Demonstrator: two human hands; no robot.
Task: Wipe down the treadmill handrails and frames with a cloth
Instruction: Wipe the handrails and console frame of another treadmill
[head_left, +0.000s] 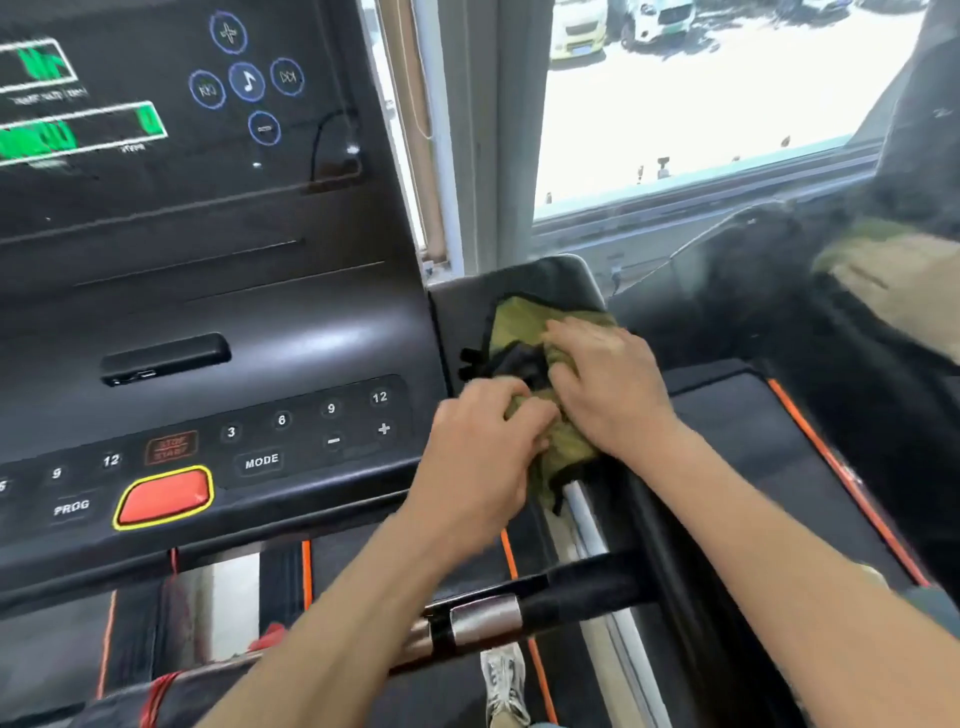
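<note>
Support was the black side panel (550, 280) of the treadmill, butted against the right edge of the console (208, 312). An olive-green cloth (519, 322) lay bunched directly on the panel, just right of the console's 12 and + keys, covering the panel's near half. The panel's end farther from the console keys stayed bare. The cloth's lower end hung off the panel over a grey bar (584, 514), below and right of the console. Two small black tabs (470, 361) showed at the cloth's console-side edge; could not tell what they were.
</note>
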